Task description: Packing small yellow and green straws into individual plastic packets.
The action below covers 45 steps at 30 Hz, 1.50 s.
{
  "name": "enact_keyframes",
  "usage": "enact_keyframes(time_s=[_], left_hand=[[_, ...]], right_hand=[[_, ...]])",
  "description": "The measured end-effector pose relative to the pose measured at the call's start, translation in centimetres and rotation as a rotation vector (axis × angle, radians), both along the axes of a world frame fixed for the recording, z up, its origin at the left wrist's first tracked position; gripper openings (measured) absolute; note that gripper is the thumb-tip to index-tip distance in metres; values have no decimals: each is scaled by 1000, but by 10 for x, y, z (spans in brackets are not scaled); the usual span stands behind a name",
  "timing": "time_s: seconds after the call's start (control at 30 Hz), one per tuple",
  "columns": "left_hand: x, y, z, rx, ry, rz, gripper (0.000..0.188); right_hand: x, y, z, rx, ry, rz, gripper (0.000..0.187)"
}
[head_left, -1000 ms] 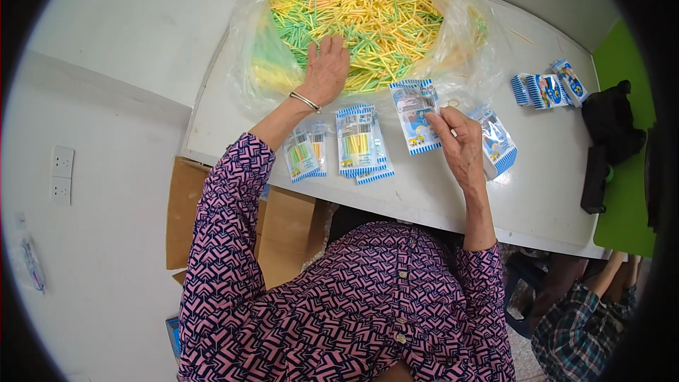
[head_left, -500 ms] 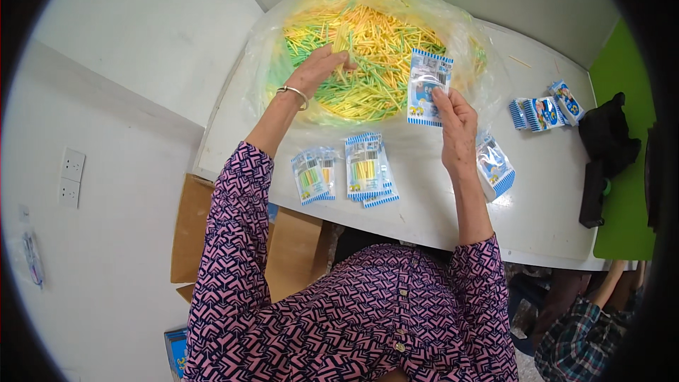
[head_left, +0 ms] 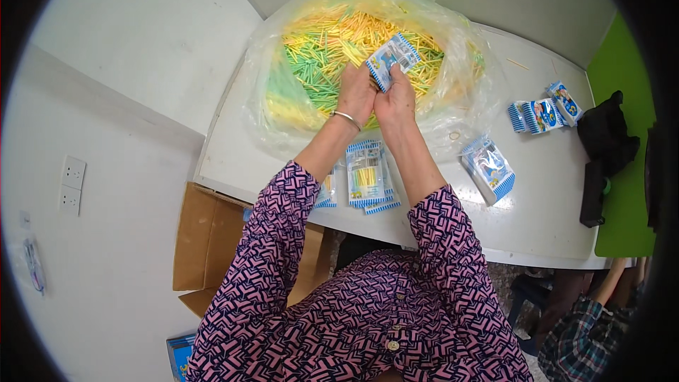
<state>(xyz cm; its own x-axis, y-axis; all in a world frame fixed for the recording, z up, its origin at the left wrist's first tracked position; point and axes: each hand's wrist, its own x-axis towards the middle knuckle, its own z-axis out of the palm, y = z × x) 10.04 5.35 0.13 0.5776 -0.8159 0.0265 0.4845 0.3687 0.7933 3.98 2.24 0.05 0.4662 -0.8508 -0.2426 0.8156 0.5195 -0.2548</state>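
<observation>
Both my hands meet above the near part of a big clear plastic bag [head_left: 463, 110], which is heaped with thin yellow, green and orange sticks [head_left: 311, 74]. My left hand [head_left: 356, 95] is closed around a small bunch of yellow sticks [head_left: 351, 51], whose tips point up past the fingers. My right hand [head_left: 396, 102] grips a small blue-and-white packet [head_left: 390, 58], tilted and close beside the bunch. Whether the packet's end is open is hard to see, and the left fingertips are partly hidden behind it.
Stick-filled packets [head_left: 366, 173] lie on the white table [head_left: 537, 212] below my wrists. A stack of packets [head_left: 488, 170] sits to their right, and more packets [head_left: 541, 115] farther right near a black object [head_left: 610, 134]. An open cardboard box [head_left: 194, 240] stands below the table edge.
My right hand has brought the packet leftward to my left hand, tilting it. My left hand has come down and right with the bunch of sticks; the two hands are now together.
</observation>
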Motion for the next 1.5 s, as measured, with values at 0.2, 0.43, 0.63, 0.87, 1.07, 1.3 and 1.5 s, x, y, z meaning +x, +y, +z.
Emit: enact_keyframes(time_s=[0.2,0.43,0.63,0.87,1.07,1.3,1.5], left_hand=[[-28,-4,6,-9,-86,155,10],[-28,-2,9,-53,-70,103,10],[-15,-1,8,-88,18,16,11],[-13,-2,10,-68,100,6,10],[2,-3,4,-79,115,-15,16],[24,2,13,-38,67,27,16],[33,6,23,90,-215,151,20]], right_hand=[[-2,-8,-12,-18,-36,4,22],[-2,-15,-21,-21,-18,8,21],[1,-13,-13,-22,-19,-9,20],[0,-10,-10,-13,-29,-28,20],[1,-10,-11,-43,-53,13,24],[-18,-17,-8,-272,62,31,19],[-62,-27,4,-623,364,141,21]])
